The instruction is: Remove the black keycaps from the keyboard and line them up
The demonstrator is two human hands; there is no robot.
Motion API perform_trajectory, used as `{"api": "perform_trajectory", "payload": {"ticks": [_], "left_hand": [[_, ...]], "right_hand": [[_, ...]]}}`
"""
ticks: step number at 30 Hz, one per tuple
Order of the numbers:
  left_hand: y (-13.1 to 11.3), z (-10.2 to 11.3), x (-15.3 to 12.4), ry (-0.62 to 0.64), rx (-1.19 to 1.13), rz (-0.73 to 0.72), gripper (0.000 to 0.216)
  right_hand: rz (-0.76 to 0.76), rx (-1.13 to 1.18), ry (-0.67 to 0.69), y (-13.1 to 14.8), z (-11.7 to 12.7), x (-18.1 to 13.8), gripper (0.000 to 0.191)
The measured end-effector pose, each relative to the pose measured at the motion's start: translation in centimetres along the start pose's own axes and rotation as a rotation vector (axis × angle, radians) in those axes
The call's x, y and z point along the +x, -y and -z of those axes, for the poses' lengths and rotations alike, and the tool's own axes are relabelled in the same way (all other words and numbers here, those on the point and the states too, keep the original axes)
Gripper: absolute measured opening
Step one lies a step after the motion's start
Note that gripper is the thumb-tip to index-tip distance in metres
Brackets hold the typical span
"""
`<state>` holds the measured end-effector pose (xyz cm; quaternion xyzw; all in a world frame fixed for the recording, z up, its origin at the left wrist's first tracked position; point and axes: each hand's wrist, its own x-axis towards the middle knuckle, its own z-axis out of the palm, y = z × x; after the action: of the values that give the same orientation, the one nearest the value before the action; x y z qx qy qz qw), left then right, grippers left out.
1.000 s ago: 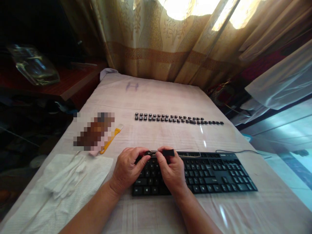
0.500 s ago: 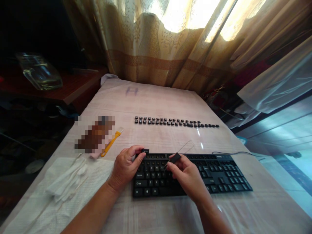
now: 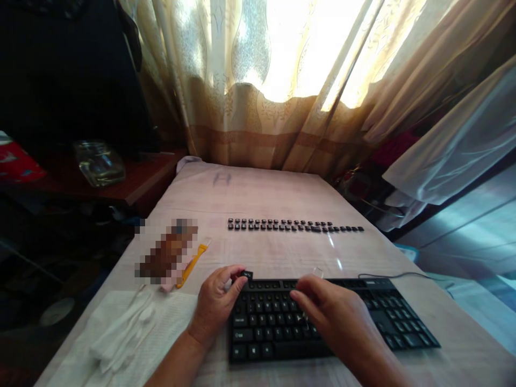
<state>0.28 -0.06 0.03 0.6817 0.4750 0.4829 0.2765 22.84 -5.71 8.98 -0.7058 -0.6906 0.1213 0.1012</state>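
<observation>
A black keyboard lies across the table in front of me. My left hand rests at its top left corner and pinches a single black keycap between thumb and fingers. Over the middle keys my right hand is curled, seen from the back. A thin wire loop of the keycap puller shows just beyond its knuckles, and the handle is hidden in the hand. Two rows of removed keycaps are lined up further back on the table.
A yellow brush and a blurred-out object lie left of the keyboard. A white towel with cotton swabs is at the near left. The keyboard cable runs off right. A glass jar stands on a side shelf.
My right hand has drawn away from the left and dropped over the middle keys with the puller. The left hand keeps the keycap at the corner. My view has tilted up.
</observation>
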Motion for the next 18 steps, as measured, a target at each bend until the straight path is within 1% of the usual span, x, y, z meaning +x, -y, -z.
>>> {"api": "perform_trajectory", "payload": {"ticks": [1, 2, 3, 4, 6, 8, 11, 15, 18], "left_hand": [[0.0, 0.0, 0.1, -0.002, -0.020, 0.019, 0.020], [0.0, 0.1, 0.1, -0.007, -0.037, 0.041, 0.020], [0.0, 0.1, 0.2, -0.014, -0.051, 0.062, 0.021], [0.1, 0.2, 0.3, -0.021, -0.061, 0.079, 0.022], [0.2, 0.3, 0.5, -0.033, -0.077, 0.104, 0.023], [0.3, 0.4, 0.7, -0.043, -0.095, 0.126, 0.024], [0.4, 0.5, 0.8, -0.045, -0.120, 0.156, 0.024], [0.5, 0.4, 0.8, -0.052, -0.131, 0.179, 0.024], [0.8, 0.2, 0.9, -0.106, -0.162, 0.234, 0.035]], "right_hand": [[0.129, 0.054, -0.023, 1.0, -0.2, 0.7, 0.023], [0.231, 0.081, -0.020, 1.9, -0.6, 1.5, 0.034], [0.302, 0.092, 0.000, 2.7, -1.0, 2.2, 0.038], [0.350, 0.100, 0.030, 3.4, -1.5, 3.0, 0.036], [0.383, 0.106, 0.066, 4.5, -2.3, 4.2, 0.027], [0.380, 0.096, 0.082, 5.0, -2.7, 5.0, 0.023], [0.369, 0.059, 0.080, 5.3, -2.8, 5.7, 0.024], [0.415, 0.021, 0.081, 5.5, -2.8, 6.4, 0.021], [0.426, 0.037, 0.055, 5.7, -3.3, 7.7, 0.021]]}}
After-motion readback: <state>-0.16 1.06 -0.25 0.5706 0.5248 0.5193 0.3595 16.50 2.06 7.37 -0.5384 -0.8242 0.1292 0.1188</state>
